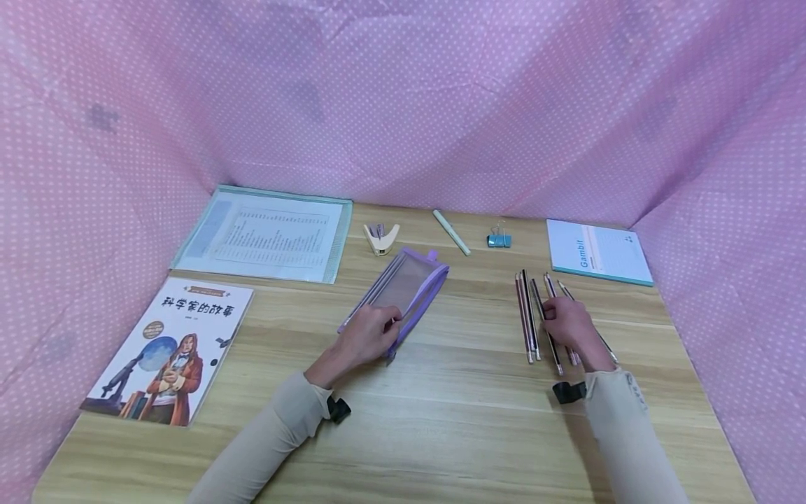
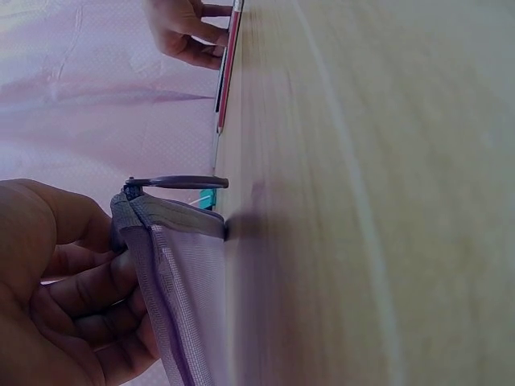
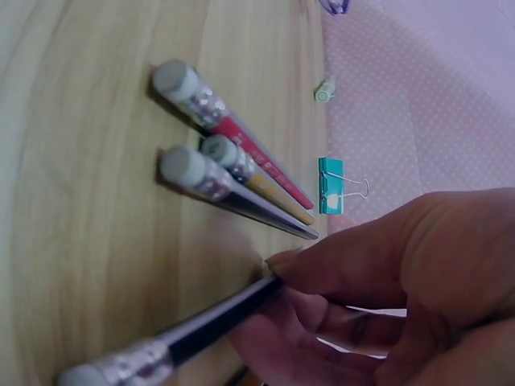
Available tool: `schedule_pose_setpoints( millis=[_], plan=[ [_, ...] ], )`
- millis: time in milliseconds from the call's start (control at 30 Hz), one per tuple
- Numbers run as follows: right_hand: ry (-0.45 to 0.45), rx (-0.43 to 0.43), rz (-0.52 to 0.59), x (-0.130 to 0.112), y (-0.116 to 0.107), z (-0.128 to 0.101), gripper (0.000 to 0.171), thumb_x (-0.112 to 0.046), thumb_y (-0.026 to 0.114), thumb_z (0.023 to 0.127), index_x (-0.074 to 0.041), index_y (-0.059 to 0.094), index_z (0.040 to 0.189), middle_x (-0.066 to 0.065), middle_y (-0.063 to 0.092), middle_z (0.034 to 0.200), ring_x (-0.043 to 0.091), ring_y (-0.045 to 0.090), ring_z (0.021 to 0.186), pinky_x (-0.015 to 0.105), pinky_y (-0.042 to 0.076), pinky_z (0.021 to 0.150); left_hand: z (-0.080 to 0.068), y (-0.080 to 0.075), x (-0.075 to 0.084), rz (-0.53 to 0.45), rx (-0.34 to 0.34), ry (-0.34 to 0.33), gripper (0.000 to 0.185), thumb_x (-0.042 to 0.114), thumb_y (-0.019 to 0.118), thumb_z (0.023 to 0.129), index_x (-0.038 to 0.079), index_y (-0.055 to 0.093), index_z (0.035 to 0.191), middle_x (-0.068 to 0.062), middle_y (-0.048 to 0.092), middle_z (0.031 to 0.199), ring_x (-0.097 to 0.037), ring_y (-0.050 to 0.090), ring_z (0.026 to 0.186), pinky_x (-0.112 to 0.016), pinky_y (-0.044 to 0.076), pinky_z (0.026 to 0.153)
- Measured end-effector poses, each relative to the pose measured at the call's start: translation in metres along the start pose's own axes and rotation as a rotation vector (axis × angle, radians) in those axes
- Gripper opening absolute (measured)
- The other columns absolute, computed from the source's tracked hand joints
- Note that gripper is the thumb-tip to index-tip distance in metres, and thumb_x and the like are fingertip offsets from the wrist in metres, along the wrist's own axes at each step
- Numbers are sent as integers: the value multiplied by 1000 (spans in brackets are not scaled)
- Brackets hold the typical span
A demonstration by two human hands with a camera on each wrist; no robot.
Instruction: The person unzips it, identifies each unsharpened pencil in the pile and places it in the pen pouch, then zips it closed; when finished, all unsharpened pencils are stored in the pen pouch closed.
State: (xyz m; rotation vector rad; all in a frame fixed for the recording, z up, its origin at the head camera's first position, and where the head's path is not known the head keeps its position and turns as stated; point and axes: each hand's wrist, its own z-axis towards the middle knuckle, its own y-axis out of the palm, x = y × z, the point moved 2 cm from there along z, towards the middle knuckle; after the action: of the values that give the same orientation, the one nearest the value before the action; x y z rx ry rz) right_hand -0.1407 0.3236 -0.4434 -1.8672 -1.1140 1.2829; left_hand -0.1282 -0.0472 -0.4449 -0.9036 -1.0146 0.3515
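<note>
From the head view, the left hand point(image 1: 371, 334) curls over the near end of a purple mesh pencil case point(image 1: 403, 290) lying mid-desk point(image 1: 441, 420), while the right hand point(image 1: 567, 323) rests on a row of pencils point(image 1: 527, 318) to the right. The left wrist view shows fingers point(image 2: 88, 289) gripping the case's edge; its far end is cut off. The right wrist view shows thumb and fingers point(image 3: 338, 277) pinching one dark pencil point(image 3: 217, 318); three others lie just beside, their tips hidden.

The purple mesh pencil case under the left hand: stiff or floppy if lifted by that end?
Probably floppy: the pencil case is thin mesh that creases where the left hand grips it. Likely light, since it lies flat. Its far end would probably sag.
</note>
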Motion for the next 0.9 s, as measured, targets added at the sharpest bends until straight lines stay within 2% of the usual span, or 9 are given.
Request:
schedule_pose_setpoints(
  millis=[167,300,533,733,900],
  plan=[
    [-21,-12,72,2,-1,-3,36,2,59,87,16,56,121,23,63,94,17,61,63,28,53,54,0,1,-1,6,4,8,9,3,65,87,3,74,90,-5,69,72,-3,51,55,-13,37,47],
    [-22,-29,114,4,-2,-5,35,2,57,88,15,56,121,15,59,87,16,60,59,28,52,53,1,1,-1,13,3,6,9,3,65,87,3,74,89,-4,69,71,-3,50,55,-13,36,47],
    [8,-54,253,11,-2,-6,45,0,55,90,16,49,132,14,58,95,16,61,64,30,56,57,1,1,-1,4,-12,-9,9,4,65,88,3,74,89,-4,69,70,-3,50,54,-14,37,46],
    [23,-90,393,15,-1,-7,47,0,54,94,18,44,136,13,56,101,13,62,71,31,60,63,1,1,0,0,13,20,9,2,64,86,3,73,85,-4,68,69,-3,49,54,-14,35,46],
    [18,-115,491,18,0,-7,48,1,54,95,18,41,139,8,56,101,9,62,69,32,61,64,1,1,-1,-4,20,25,9,1,64,86,3,73,85,-5,68,69,-3,49,54,-13,35,45]
  ],
)
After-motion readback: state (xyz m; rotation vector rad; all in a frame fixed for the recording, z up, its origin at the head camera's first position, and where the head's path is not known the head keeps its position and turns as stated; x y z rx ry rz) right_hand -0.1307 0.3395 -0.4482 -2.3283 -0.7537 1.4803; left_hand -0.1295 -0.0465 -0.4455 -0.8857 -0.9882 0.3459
